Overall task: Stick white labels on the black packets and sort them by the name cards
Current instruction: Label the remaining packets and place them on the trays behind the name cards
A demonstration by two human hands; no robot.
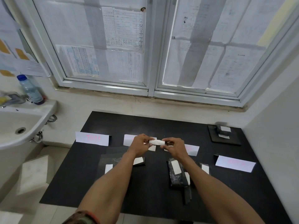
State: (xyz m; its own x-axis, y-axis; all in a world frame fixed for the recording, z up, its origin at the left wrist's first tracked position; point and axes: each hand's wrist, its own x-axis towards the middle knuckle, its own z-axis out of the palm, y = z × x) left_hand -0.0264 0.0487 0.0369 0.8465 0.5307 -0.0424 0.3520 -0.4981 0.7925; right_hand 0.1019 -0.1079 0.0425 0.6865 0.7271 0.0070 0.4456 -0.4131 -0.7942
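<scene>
Both hands hold one white label (157,142) above the black table (80,183). My left hand (141,144) pinches its left end and my right hand (175,147) pinches its right end. Several white name cards stand on the table: one at the left (91,138), one behind my left hand (127,140), one behind my right hand (192,150), one at the right (234,163). Labelled black packets lie near the left card (108,160), under my left forearm (139,161) and under my right forearm (175,172).
A black pad (224,135) at the back right carries a small stack with white labels. A white sink (24,125) stands to the left with a plastic bottle (30,89) on its rim. A window with papers is behind the table; a wall rises on the right.
</scene>
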